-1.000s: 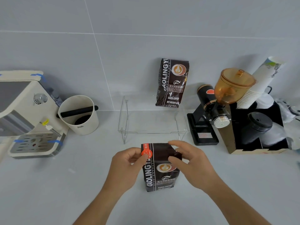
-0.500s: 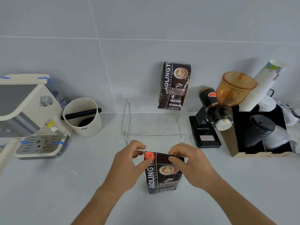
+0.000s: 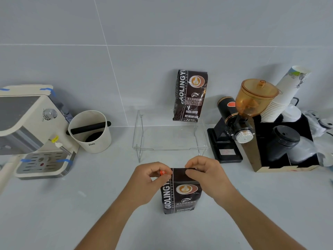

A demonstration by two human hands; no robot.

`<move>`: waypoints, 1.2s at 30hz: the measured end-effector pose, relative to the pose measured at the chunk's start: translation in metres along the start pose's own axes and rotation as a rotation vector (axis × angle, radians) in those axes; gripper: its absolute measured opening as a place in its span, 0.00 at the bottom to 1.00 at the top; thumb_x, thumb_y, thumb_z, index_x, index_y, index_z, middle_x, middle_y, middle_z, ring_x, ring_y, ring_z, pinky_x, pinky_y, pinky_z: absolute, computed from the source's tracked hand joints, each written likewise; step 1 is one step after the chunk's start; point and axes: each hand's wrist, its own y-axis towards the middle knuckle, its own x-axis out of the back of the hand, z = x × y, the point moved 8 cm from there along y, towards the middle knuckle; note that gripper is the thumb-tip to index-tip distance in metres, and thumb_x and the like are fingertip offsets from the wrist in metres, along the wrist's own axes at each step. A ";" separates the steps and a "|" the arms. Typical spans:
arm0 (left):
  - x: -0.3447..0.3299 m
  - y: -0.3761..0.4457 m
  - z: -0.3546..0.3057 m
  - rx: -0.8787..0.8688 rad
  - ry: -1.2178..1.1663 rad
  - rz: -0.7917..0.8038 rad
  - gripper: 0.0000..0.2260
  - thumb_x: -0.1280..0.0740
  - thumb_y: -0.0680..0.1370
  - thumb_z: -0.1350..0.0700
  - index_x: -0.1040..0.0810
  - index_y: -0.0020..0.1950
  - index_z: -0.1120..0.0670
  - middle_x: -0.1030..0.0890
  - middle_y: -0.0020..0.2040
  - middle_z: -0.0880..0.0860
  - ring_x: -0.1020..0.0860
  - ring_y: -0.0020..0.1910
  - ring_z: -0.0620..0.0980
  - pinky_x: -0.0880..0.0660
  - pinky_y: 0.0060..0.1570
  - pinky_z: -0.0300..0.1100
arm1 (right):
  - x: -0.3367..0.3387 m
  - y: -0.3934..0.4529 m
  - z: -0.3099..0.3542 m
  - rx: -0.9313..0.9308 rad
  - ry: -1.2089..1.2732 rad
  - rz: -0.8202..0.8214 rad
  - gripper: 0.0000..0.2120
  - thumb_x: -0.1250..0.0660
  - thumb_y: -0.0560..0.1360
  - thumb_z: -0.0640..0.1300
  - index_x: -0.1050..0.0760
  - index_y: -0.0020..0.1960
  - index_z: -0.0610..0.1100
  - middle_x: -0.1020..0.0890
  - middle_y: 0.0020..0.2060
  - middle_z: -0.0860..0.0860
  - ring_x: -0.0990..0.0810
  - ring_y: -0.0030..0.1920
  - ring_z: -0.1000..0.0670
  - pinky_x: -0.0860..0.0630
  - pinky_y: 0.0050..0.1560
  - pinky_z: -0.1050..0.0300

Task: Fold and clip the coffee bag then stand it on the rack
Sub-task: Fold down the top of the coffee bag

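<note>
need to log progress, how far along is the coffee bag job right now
Done: the top of the near coffee bag looks folded over, and it stands on the counter. In hand: the left hand pinches an orange clip at the fold's left end while the right hand holds the fold down. Left: finishing the clipping and standing it on the clear rack, where another bag already stands.

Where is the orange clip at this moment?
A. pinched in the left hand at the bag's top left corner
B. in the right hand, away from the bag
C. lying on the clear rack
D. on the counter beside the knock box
A: the orange clip sits between the left hand fingers at the top left corner of the coffee bag, while the right hand pinches the folded top.
</note>
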 end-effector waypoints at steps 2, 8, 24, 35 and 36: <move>-0.002 0.000 0.003 0.020 0.002 0.003 0.11 0.26 0.70 0.62 0.18 0.40 0.44 0.16 0.40 0.45 0.18 0.40 0.46 0.21 0.45 0.39 | 0.001 0.004 -0.001 -0.018 0.011 -0.014 0.10 0.30 0.71 0.31 0.19 0.38 0.44 0.14 0.35 0.42 0.16 0.35 0.47 0.20 0.36 0.56; -0.010 -0.005 0.012 0.055 0.049 0.027 0.15 0.25 0.69 0.62 0.23 0.46 0.44 0.18 0.43 0.40 0.19 0.45 0.48 0.19 0.48 0.42 | -0.003 0.009 -0.012 -0.088 -0.014 0.093 0.09 0.31 0.72 0.32 0.18 0.39 0.44 0.14 0.36 0.42 0.16 0.36 0.47 0.22 0.38 0.56; -0.009 -0.012 0.025 0.129 0.002 -0.001 0.16 0.23 0.68 0.62 0.18 0.42 0.39 0.15 0.43 0.39 0.17 0.44 0.44 0.21 0.48 0.38 | 0.003 -0.016 -0.008 0.326 -0.618 0.203 0.09 0.31 0.76 0.44 0.18 0.56 0.50 0.17 0.46 0.61 0.20 0.50 0.59 0.25 0.48 0.71; -0.011 -0.013 0.011 -0.030 0.200 0.103 0.11 0.28 0.74 0.58 0.17 0.42 0.39 0.16 0.43 0.40 0.18 0.45 0.43 0.23 0.46 0.35 | 0.027 -0.018 -0.027 0.329 -0.442 0.106 0.08 0.29 0.74 0.40 0.15 0.52 0.47 0.15 0.46 0.62 0.19 0.50 0.63 0.23 0.51 0.69; -0.010 -0.012 0.010 -0.045 0.219 0.112 0.11 0.29 0.74 0.58 0.18 0.42 0.39 0.16 0.43 0.40 0.18 0.45 0.42 0.24 0.45 0.33 | 0.029 -0.019 -0.028 0.336 -0.431 0.116 0.09 0.29 0.75 0.40 0.15 0.53 0.47 0.17 0.46 0.64 0.19 0.51 0.65 0.23 0.52 0.70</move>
